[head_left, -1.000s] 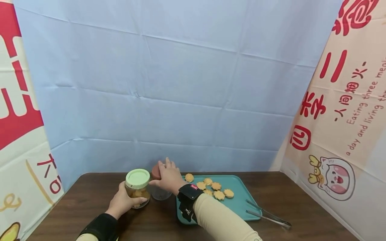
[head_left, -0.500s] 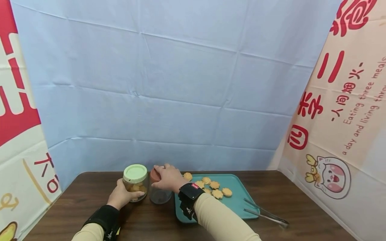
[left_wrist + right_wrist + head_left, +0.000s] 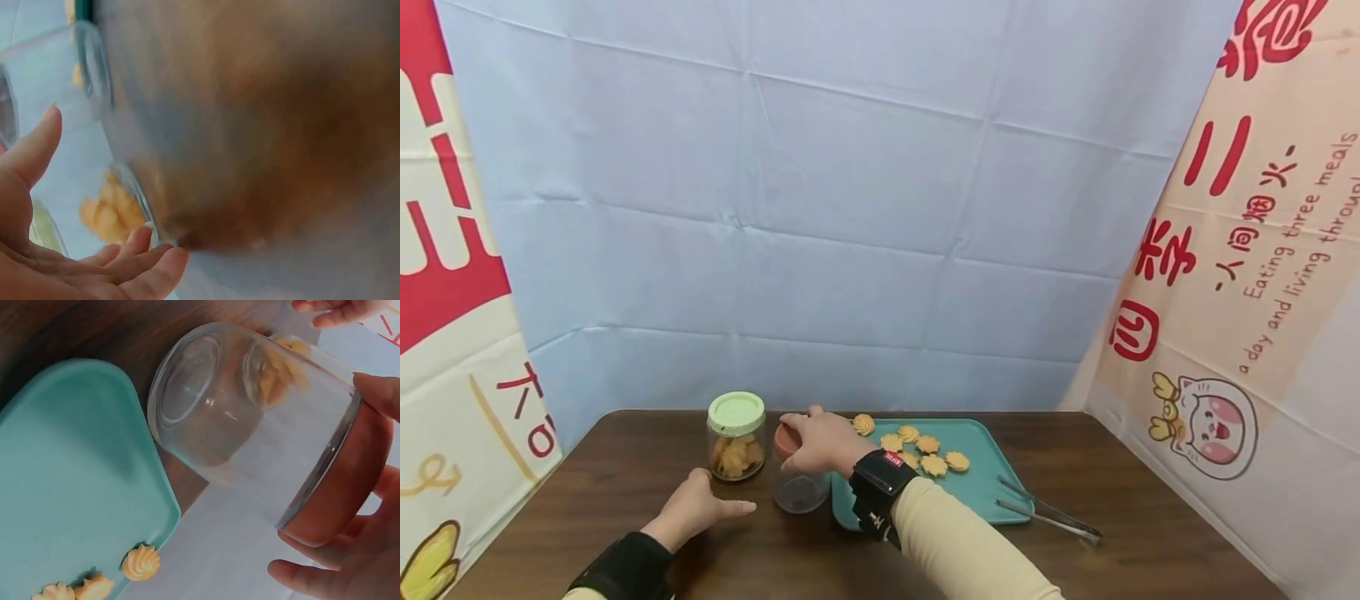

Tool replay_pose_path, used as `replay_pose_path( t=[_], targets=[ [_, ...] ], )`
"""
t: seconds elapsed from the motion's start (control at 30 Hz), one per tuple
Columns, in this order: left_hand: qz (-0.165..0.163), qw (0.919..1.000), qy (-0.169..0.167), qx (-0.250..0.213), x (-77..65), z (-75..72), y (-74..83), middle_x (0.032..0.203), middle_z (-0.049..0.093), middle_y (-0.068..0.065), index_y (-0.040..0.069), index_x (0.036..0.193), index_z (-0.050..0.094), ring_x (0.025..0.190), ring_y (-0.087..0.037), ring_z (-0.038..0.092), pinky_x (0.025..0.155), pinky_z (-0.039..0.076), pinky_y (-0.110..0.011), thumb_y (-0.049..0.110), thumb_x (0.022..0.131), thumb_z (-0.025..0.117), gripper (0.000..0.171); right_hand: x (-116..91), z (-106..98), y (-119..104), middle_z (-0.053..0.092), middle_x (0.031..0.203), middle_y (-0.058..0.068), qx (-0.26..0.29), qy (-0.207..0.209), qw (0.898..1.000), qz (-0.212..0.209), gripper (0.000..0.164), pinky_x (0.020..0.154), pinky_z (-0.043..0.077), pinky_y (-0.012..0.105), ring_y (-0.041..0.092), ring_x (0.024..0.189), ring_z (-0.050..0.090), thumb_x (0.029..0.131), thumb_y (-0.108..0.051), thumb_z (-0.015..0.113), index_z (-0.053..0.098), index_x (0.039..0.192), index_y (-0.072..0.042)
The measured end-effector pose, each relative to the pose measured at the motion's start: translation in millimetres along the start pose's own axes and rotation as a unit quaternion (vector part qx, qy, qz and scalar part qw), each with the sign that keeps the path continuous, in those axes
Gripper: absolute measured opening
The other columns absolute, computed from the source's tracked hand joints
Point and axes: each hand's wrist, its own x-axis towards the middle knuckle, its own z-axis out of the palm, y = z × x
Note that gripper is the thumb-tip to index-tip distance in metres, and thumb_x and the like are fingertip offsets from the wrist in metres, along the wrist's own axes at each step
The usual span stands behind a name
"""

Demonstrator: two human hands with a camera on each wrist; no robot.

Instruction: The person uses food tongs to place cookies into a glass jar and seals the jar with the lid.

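Note:
My right hand (image 3: pixel 823 443) grips the reddish-brown lid (image 3: pixel 337 481) of a clear jar (image 3: pixel 206 419) from above, thumb on one side and fingers on the other. The lid sits on the jar's mouth, and nothing shows inside the glass. To the left of it stands a second jar (image 3: pixel 737 442) with a pale green lid (image 3: pixel 737 410), holding several cookies. My left hand (image 3: pixel 694 507) is in front of that jar and apart from it, thumb and fingers spread around nothing. In the left wrist view its fingers (image 3: pixel 150 275) are extended.
A teal tray (image 3: pixel 973 492) lies to the right of the clear jar, with several piped cookies (image 3: pixel 934 465) toward its back left. Metal tongs (image 3: pixel 1052 518) rest across its right edge onto the dark wooden table (image 3: pixel 820 567). Cloth hangings surround the back and sides.
My left hand has let go of the green-lidded jar and drawn back toward me. My right hand's fingers, stretched over the brown lid earlier, have closed around it.

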Motion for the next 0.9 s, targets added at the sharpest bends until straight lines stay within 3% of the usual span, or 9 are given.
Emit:
replay_pose_path(
  t=[0.23, 0.47, 0.57, 0.67, 0.73, 0.9],
  targets=[
    [0.034, 0.9984, -0.024, -0.039, -8.3, 27.7, 17.7, 0.136, 0.034, -0.045, -0.022, 0.138, 0.028, 0.123, -0.057, 0.039, 0.091, 0.045, -0.058, 0.043, 0.077, 0.081, 0.104, -15, -5, 0, 0.05, 0.102, 0.004, 0.001, -0.009, 1.0, 0.009, 0.071, 0.062, 0.045, 0.028, 0.015, 0.073, 0.051, 0.078, -0.038, 0.078, 0.05, 0.142, -0.025],
    [0.072, 0.9914, -0.024, -0.107, -8.6, 50.4, 38.0, 0.147, 0.018, -0.041, -0.016, 0.146, 0.01, 0.131, -0.057, 0.027, 0.1, 0.035, -0.064, 0.036, 0.08, 0.081, 0.11, -25, -11, -7, 0.051, 0.101, 0.001, -0.02, -0.017, 1.0, -0.008, 0.07, 0.061, 0.045, 0.026, 0.013, 0.072, 0.05, 0.078, -0.043, 0.079, 0.052, 0.14, -0.025],
    [0.094, 0.9798, -0.036, -0.173, -4.4, 54.5, 41.7, 0.149, 0.02, -0.033, -0.008, 0.148, 0.013, 0.133, -0.051, 0.029, 0.103, 0.034, -0.06, 0.03, 0.083, 0.079, 0.101, -26, -12, -9, 0.051, 0.1, 0.0, -0.028, -0.024, 0.999, -0.013, 0.07, 0.061, 0.045, 0.024, 0.011, 0.072, 0.05, 0.078, -0.046, 0.078, 0.052, 0.14, -0.027],
    [0.141, 0.9582, -0.063, -0.241, 1.6, 56.8, 42.7, 0.15, 0.029, -0.022, 0.003, 0.15, 0.021, 0.134, -0.043, 0.034, 0.106, 0.035, -0.054, 0.02, 0.084, 0.078, 0.088, -25, -13, -11, 0.051, 0.098, -0.002, -0.042, -0.03, 0.999, -0.011, 0.071, 0.061, 0.044, 0.024, 0.01, 0.072, 0.049, 0.077, -0.05, 0.078, 0.052, 0.14, -0.03],
    [0.171, 0.9482, -0.081, -0.255, 5.6, 57.7, 42.2, 0.15, 0.033, -0.017, 0.008, 0.151, 0.025, 0.134, -0.039, 0.036, 0.106, 0.036, -0.051, 0.017, 0.085, 0.077, 0.084, -25, -12, -12, 0.051, 0.098, -0.003, -0.056, -0.03, 0.998, -0.007, 0.072, 0.061, 0.044, 0.024, 0.01, 0.073, 0.049, 0.076, -0.053, 0.077, 0.052, 0.14, -0.031],
    [0.207, 0.9421, -0.105, -0.242, 12.5, 58.5, 38.7, 0.151, 0.029, -0.016, 0.01, 0.152, 0.021, 0.134, -0.038, 0.036, 0.105, 0.037, -0.051, 0.015, 0.086, 0.075, 0.085, -25, -13, -11, 0.053, 0.099, -0.005, -0.097, -0.027, 0.995, -0.008, 0.075, 0.061, 0.044, 0.023, 0.009, 0.074, 0.049, 0.075, -0.061, 0.074, 0.051, 0.141, -0.033]
  ],
)
